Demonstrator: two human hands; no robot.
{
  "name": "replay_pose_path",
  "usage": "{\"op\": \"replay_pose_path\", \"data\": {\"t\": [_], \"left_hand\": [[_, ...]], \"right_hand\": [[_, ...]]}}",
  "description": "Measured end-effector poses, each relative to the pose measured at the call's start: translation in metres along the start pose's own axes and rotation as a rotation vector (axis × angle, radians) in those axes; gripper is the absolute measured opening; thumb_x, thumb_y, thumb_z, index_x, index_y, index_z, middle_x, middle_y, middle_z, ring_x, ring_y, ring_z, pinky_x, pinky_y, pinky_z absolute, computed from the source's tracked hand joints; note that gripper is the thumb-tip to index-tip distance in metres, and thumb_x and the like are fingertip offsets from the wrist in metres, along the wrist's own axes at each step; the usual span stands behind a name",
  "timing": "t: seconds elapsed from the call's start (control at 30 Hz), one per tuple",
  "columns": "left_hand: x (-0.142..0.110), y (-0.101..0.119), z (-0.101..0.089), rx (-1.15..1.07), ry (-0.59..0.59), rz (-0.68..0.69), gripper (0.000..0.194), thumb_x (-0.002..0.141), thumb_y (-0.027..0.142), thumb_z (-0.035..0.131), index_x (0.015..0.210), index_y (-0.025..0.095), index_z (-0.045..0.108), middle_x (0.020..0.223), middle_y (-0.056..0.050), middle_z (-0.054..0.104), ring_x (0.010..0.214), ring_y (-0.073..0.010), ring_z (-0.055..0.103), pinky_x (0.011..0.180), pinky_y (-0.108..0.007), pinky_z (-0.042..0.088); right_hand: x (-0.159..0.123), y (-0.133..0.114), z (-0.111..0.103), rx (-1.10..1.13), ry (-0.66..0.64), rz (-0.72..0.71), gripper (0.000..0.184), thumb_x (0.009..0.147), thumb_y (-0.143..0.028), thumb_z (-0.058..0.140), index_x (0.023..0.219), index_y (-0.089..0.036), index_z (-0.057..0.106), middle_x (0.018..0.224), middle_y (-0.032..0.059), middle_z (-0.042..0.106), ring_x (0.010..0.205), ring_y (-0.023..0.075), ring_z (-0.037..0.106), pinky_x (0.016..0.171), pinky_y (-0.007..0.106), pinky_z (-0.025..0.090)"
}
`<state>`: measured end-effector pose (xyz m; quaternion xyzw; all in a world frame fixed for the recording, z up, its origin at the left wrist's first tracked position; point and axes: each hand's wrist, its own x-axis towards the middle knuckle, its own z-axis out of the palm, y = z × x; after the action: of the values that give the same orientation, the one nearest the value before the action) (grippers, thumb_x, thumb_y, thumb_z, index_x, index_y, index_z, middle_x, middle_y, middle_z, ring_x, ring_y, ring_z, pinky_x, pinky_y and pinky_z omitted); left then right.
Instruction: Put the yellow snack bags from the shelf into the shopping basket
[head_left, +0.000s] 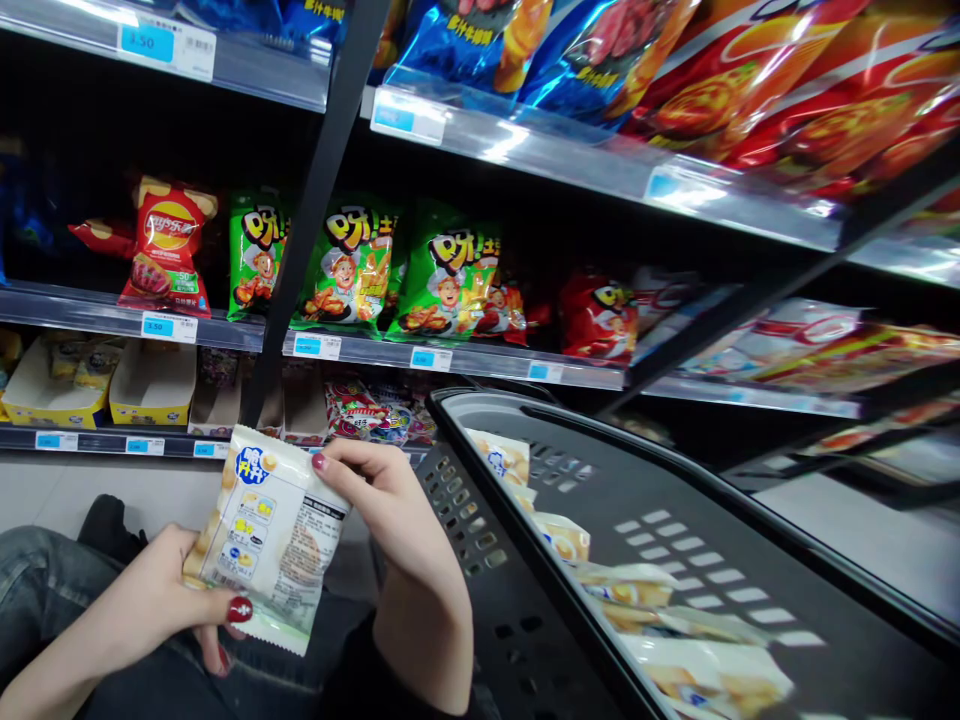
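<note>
Between my two hands is a small white and cream snack bag (pixel 266 530), its printed back turned up toward me. My left hand (pixel 161 590) grips its lower left corner, thumb on top. At the upper right edge, my right hand (pixel 382 490) pinches the bag between thumb and fingers. Just right of my right hand stands a dark grey shopping basket (pixel 517 590) with slotted walls. Several similar cream snack bags (pixel 701 670) lie in a row inside it.
Ahead, a shelf (pixel 480 355) carries green snack bags (pixel 450 275), a red chip bag (pixel 169 245) and price tags. Open cardboard boxes (pixel 154 385) sit on the lowest shelf. Blue bags (pixel 600 60) and red bags fill the upper shelf. My bent knee (pixel 45 590) is at lower left.
</note>
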<state>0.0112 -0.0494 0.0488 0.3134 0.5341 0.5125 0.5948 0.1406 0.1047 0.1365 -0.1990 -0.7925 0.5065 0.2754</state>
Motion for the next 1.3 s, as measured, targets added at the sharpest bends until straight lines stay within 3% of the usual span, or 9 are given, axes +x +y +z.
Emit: {"op": "replay_pose_path", "data": {"t": [0.67,0.73,0.83,0.93,1.03,1.13,1.3], "left_hand": [[-0.004,0.006,0.003,-0.003,-0.01,0.03,0.016,0.068,0.026,0.069,0.074,0.013,0.061,0.051,0.001,0.066,0.043,-0.0137,0.062,0.055,-0.028,0.054],[-0.002,0.009,0.004,-0.008,0.001,0.082,0.021,0.067,0.025,0.07,0.081,0.013,0.061,0.055,0.001,0.066,0.047,-0.0135,0.062,0.054,-0.027,0.053],[0.005,0.008,0.005,-0.098,0.128,0.254,0.055,0.06,0.022,0.076,0.109,0.018,0.05,0.079,-0.002,0.068,0.062,-0.0167,0.065,0.058,-0.029,0.054],[0.01,0.001,0.007,-0.097,0.299,0.471,0.077,0.063,0.023,0.074,0.127,0.025,0.031,0.103,-0.006,0.064,0.087,-0.02,0.064,0.075,-0.031,0.052],[0.008,-0.006,0.01,0.024,0.39,0.565,0.077,0.068,0.024,0.071,0.131,0.025,0.026,0.112,-0.008,0.06,0.099,-0.0206,0.059,0.085,-0.029,0.048],[0.004,-0.012,0.011,0.167,0.464,0.625,0.073,0.071,0.024,0.068,0.131,0.022,0.028,0.103,-0.007,0.063,0.095,-0.0199,0.061,0.083,-0.028,0.049],[0.002,-0.035,0.0,0.554,0.508,0.846,0.056,0.073,0.018,0.065,0.125,0.022,0.043,0.11,-0.009,0.064,0.098,-0.0225,0.062,0.085,-0.032,0.051]], "right_hand": [[0.0,0.004,-0.001,0.0,0.001,-0.007,0.026,0.075,-0.031,0.053,0.054,-0.016,0.053,0.054,-0.0028,0.041,0.055,0.0105,0.034,0.052,0.024,0.026],[-0.001,0.005,-0.002,0.04,-0.01,0.014,0.016,0.075,-0.029,0.054,0.069,-0.016,0.062,0.055,-0.003,0.045,0.054,0.0108,0.037,0.052,0.024,0.028],[-0.002,0.007,-0.004,0.12,-0.008,0.047,0.023,0.075,-0.026,0.054,0.095,-0.019,0.063,0.056,-0.0036,0.048,0.053,0.0113,0.041,0.051,0.023,0.03],[-0.001,0.01,-0.005,0.172,0.062,0.07,0.022,0.074,-0.026,0.054,0.092,-0.019,0.064,0.059,-0.002,0.053,0.054,0.0119,0.044,0.05,0.023,0.03],[0.001,0.012,-0.005,0.203,0.146,0.079,0.022,0.074,-0.028,0.056,0.092,-0.019,0.064,0.059,-0.0018,0.054,0.053,0.0121,0.045,0.051,0.023,0.032],[0.001,0.012,-0.007,0.189,0.177,0.043,0.019,0.074,-0.027,0.058,0.09,-0.02,0.066,0.063,-0.0008,0.058,0.057,0.0128,0.048,0.053,0.024,0.034],[-0.004,0.009,-0.008,0.141,0.22,-0.085,0.015,0.076,-0.026,0.057,0.084,-0.023,0.07,0.08,0.0027,0.066,0.068,0.0156,0.055,0.058,0.025,0.04]]}}
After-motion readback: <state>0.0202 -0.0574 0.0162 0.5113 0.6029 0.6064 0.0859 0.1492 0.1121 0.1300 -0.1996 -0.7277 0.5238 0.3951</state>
